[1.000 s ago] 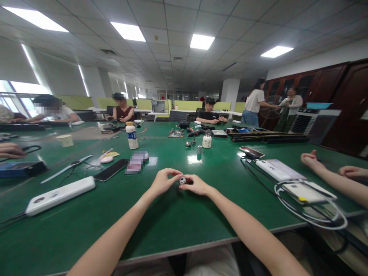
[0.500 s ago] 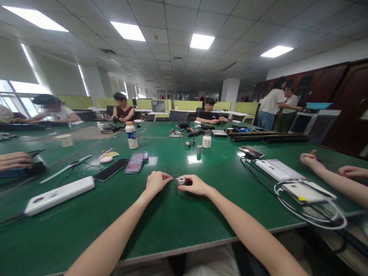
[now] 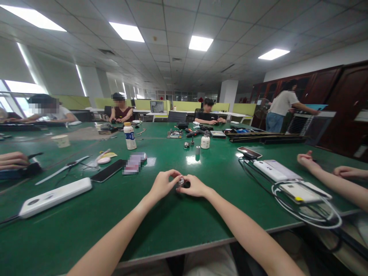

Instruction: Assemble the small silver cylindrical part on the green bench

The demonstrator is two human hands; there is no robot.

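A small silver metal cylinder point(image 3: 180, 180) stands upright near the front of the green table point(image 3: 138, 226), its lower part partly covered by fingers. My right hand point(image 3: 196, 186) grips it from the right between thumb and fingers. From the left, my left hand point(image 3: 162, 184) is closed, with its thumb and fingertips against the cylinder's upper part. Whether anything tiny sits between those left fingertips is too small to tell. Further back are a similar small silver cylinder point(image 3: 197, 150), a metal part point(image 3: 186, 145) and a white patterned jar point(image 3: 205, 142).
To the left lie a white power bank-like case point(image 3: 57, 197), a black phone point(image 3: 108, 171) and a bottle point(image 3: 130, 137). To the right are white devices point(image 3: 276, 170) with looped cables point(image 3: 276, 195). Another person's hand point(image 3: 307, 159) rests at the right; co-workers sit across.
My left hand has moved right, from beside the cylinder to touching its upper part. My right hand still grips it. A standing person at the back right now reaches to the blue basin.
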